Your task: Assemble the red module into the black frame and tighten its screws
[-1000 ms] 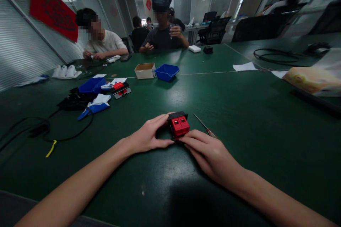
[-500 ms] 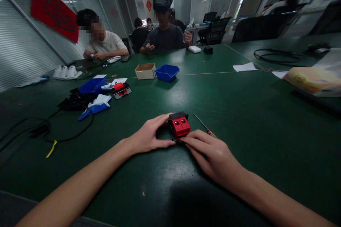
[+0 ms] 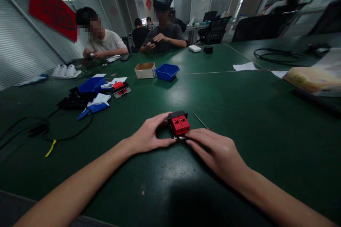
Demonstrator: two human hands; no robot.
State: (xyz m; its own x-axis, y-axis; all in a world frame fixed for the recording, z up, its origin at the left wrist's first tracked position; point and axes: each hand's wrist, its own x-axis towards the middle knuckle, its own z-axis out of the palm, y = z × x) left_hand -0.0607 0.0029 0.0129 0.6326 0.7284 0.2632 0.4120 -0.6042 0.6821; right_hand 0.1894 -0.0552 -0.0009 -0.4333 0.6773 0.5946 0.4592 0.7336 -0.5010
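A small black and red block [image 3: 179,125] stands on the green table [image 3: 239,120] in front of me. My left hand [image 3: 147,137] grips it from the left, thumb at its near edge and fingers curled over its far side. My right hand [image 3: 214,149] rests flat beside it, fingertips pressed against its lower right edge. A thin screwdriver [image 3: 201,121] lies just right of the block, its handle hidden behind my right hand.
Further back stand a cardboard box [image 3: 145,70] and a blue tray [image 3: 167,71]. At the left lie a blue bag [image 3: 92,85], another red and black part [image 3: 120,89], gloves [image 3: 95,105] and black cables [image 3: 39,127]. Two people sit at the far side.
My right hand has slid a little forward and to the right, covering the screwdriver's handle. The block and my left hand have hardly moved.
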